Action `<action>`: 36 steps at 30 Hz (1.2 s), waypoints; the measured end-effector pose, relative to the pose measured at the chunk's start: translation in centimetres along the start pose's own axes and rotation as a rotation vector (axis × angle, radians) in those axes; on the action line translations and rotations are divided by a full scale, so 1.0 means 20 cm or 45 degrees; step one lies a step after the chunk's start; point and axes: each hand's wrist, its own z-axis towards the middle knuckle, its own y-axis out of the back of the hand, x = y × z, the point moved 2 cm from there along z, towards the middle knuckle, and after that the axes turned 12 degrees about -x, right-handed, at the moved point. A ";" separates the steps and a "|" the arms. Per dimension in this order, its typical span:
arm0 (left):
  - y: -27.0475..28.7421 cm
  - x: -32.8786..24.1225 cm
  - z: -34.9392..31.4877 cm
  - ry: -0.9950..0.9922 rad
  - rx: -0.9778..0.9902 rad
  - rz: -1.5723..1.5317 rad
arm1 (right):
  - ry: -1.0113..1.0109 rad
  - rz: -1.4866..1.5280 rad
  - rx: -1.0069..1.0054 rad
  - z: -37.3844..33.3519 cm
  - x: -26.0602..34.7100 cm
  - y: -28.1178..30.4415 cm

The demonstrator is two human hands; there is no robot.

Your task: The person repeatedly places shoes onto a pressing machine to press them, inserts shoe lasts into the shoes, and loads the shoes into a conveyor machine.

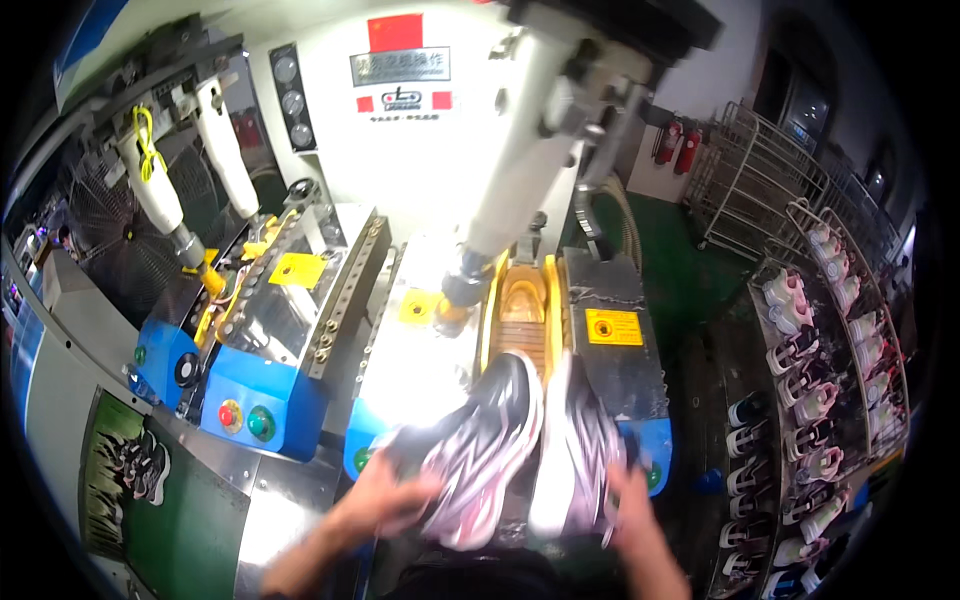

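Note:
In front of me, two sneakers with black, white and pinkish uppers are lifted side by side, toes pointing away. My left hand grips the left sneaker at its outer side near the heel. The right sneaker is tilted, its pale sole edge turned inward, and my right hand is closed on its outer side. Motion blurs both hands and the heels. Just beyond the toes lies the pressing machine's yellow-sided cradle with a ribbed bed. A white press arm slants over it.
At left stands a second press station with a blue front panel bearing red and green buttons. Racks of sneakers line the right side. Wire trolleys and red fire extinguishers are farther back. More shoes sit low at left.

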 end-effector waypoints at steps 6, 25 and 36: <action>0.29 0.44 -0.77 -0.145 -0.858 -0.159 | -0.077 -0.560 0.437 0.94 0.48 -0.85; 0.69 1.00 -0.84 0.870 -1.362 -0.643 | 0.917 -1.346 -0.226 0.86 0.19 -1.13; 0.68 0.88 -0.84 0.353 -0.862 -0.529 | 1.906 -1.410 0.800 -0.37 -0.64 -1.42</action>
